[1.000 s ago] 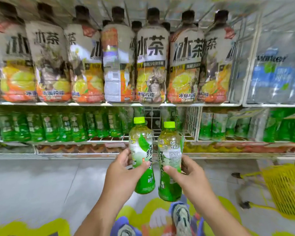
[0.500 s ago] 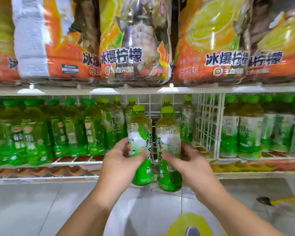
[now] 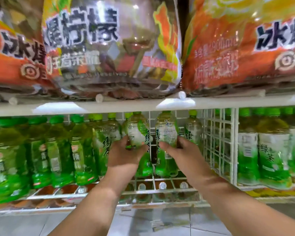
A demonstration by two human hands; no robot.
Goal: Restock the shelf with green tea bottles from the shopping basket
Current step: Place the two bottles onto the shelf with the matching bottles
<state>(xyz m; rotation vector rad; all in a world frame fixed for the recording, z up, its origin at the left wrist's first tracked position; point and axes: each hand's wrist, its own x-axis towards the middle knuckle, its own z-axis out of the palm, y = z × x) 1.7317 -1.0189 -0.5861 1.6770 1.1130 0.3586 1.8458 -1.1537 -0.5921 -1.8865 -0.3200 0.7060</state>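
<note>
1. The wire shelf carries rows of green bottles along its left part. A gap sits in the middle, bounded on the right by a white wire divider. More bottles stand beyond that divider.
2. The shelf above holds large orange-labelled bottles. These are not part of the task.
3. The left hand grips one green tea bottle at mid-body, fingers curled round the label. The bottle is upright, inside the gap.
4. The right hand grips a second green tea bottle the same way, just beside the first.
5. Whether either base rests on the wire cannot be told; both appear at or near shelf level.
6. Status: two bottles are at placement and not yet released. The gap appears to have room for more.
7. The shopping basket is out of view, so the remaining stock is unknown.
</note>
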